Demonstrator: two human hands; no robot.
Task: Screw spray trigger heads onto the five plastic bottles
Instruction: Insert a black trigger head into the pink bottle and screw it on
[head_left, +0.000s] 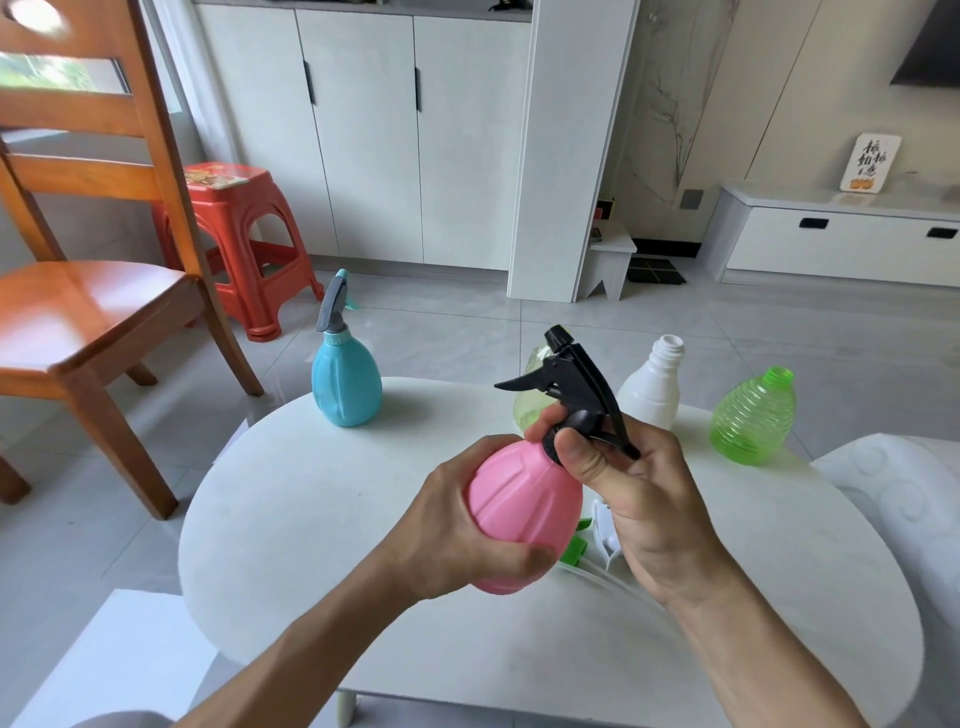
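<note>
A person's left hand (457, 525) gripped a pink bottle (524, 512) above the white table (311, 519) while the right hand (631, 491) pinched its black trigger head (576, 382), with 4 bottles behind: blue bottle (345, 379) capped, 3 open.

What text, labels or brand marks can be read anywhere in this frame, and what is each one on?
White plaque on the low cabinet, far right: dark brush-style characters, too small and blurred to read.
Red stool: patterned top, no legible text.
Pink bottle, black trigger head, blue bottle, white bottle, green bottle: no visible labels or brand marks.
</note>
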